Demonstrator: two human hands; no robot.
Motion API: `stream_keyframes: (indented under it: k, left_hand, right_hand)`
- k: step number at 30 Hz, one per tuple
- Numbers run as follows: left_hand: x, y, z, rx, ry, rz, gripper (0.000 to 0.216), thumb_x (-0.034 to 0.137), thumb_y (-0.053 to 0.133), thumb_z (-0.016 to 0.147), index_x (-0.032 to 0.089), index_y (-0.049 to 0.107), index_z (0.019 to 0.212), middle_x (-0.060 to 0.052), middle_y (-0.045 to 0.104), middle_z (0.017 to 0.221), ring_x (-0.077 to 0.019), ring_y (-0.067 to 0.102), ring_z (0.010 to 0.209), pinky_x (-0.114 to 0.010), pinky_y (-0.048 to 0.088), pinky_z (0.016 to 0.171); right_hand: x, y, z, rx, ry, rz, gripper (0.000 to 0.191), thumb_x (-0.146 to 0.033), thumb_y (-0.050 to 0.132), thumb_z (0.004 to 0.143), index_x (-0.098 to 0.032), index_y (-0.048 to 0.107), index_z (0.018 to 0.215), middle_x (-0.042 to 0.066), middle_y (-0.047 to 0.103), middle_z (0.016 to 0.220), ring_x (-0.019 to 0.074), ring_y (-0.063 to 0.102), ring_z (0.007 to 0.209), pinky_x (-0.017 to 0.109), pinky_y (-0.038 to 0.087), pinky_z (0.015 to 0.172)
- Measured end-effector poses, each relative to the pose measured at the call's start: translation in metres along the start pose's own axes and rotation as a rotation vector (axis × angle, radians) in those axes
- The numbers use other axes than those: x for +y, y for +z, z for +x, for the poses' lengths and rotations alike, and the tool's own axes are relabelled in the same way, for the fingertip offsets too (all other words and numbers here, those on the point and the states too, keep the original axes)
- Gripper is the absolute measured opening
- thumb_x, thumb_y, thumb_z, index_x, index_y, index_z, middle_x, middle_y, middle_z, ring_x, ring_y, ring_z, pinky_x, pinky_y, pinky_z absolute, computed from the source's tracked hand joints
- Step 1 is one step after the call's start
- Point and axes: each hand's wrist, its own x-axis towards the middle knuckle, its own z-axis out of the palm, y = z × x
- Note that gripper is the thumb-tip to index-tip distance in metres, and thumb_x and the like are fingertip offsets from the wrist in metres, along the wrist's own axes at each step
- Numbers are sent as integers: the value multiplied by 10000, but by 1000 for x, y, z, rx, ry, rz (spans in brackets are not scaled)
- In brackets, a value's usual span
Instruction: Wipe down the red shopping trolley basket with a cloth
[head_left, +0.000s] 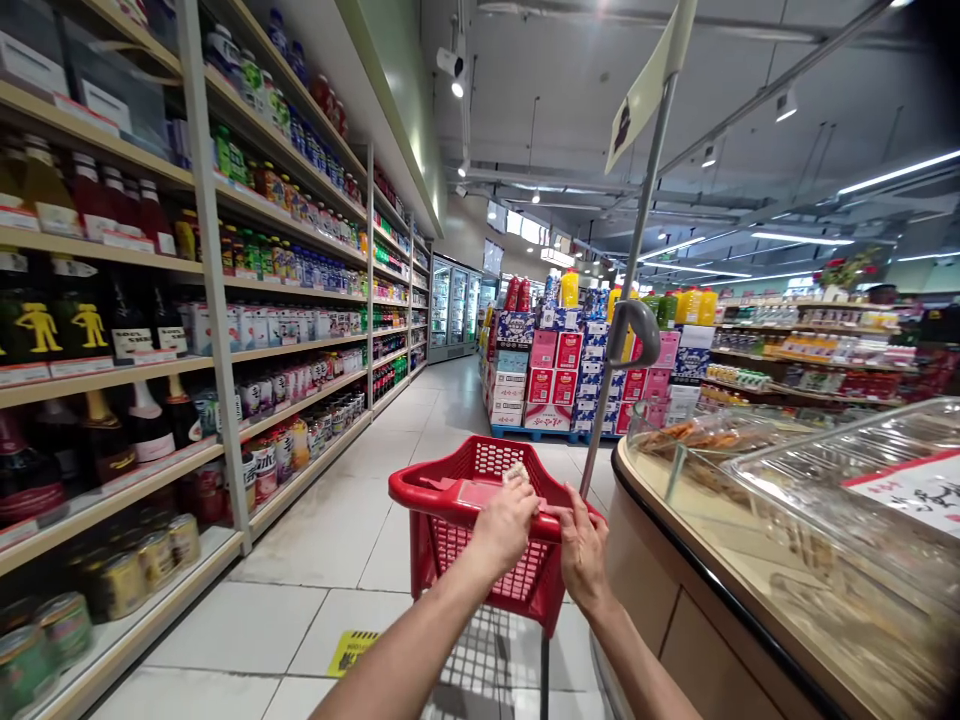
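A red shopping cart stands in front of me in a supermarket aisle. My left hand is closed over the cart's red handle bar, with something small and pale pinched at its fingertips. My right hand is closed on the right end of the same bar. A grey pole rises from the cart's right side and carries a small flag sign at the top.
Shelves of bottles and cans line the left side. A curved deli counter with clear lids is close on the right. Stacked boxes on a pallet stand ahead. A yellow floor sticker lies on the white tiles.
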Motion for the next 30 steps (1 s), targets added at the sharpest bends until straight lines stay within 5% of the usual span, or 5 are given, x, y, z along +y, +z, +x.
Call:
stream_keyframes:
  k: [7, 13, 19, 25, 30]
  left_hand:
    - [-30, -26, -10, 99, -139, 38, 299, 42, 325, 793, 163, 598, 803, -61, 629, 862, -157, 590, 823, -327, 480, 787]
    - [9, 4, -5, 23, 18, 4, 248, 59, 448, 768, 205, 605, 894, -19, 622, 1022, -128, 525, 1025, -267, 392, 942]
    - [-21, -17, -1, 98, -162, 0, 303, 49, 359, 780, 193, 602, 889, -47, 624, 976, -156, 564, 963, -338, 427, 902]
    - [-10, 14, 1, 48, 103, 0, 336, 105, 404, 790, 202, 571, 1065, -48, 567, 1186, -168, 468, 1151, -363, 360, 1011]
    - [-51, -12, -4, 179, -142, 70, 317, 112, 384, 773, 197, 590, 999, -68, 603, 1122, -212, 507, 1111, -435, 386, 977]
  right_hand:
    - [0, -6, 2, 5, 51, 41, 509, -395, 157, 886, -172, 485, 1205, 81, 651, 982, 223, 480, 1084, 469, 192, 966]
    - [1, -6, 2, -18, 1, 7, 514, -398, 152, 886, -202, 593, 1061, 90, 543, 1203, 221, 442, 1131, 447, 223, 955]
    - [-7, -7, 4, 34, 2, -4, 455, -350, 189, 897, -201, 520, 1173, 91, 553, 1196, 200, 479, 1097, 424, 260, 932]
    - [-15, -13, 11, 3, -22, 19, 438, -314, 198, 909, -195, 415, 1270, 73, 586, 1154, 168, 506, 1070, 375, 274, 929]
    - [-22, -17, 15, 33, 38, 11, 444, -331, 211, 909, -200, 358, 1307, 41, 652, 990, 160, 549, 976, 383, 274, 933]
